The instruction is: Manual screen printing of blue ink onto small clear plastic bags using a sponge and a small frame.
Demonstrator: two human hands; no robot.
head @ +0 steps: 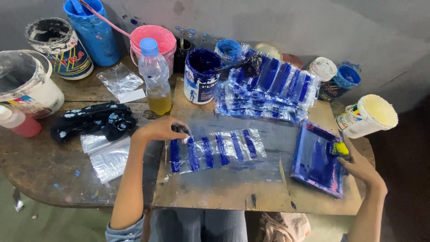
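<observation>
Blue stripes run across the clear plastic bag (215, 150) flat on our counter (224, 192). Our left hand (159, 130) presses its corner with bent fingers so it stays put. Our right hand (358, 163) pinches a yellow-handled tool (340, 149) over the blue frame (318, 159). Printed bags (268, 85) are piled behind, by a blue-and-white paint can (200, 76)

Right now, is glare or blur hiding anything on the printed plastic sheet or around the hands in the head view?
Head view: soft, even light; mild sheen on the printed plastic sheet, blue stripes still readable. Left hand sharp; right hand slightly soft near the blue screen frame. The frame's edges bow a little, wide-lens distortion.
</observation>
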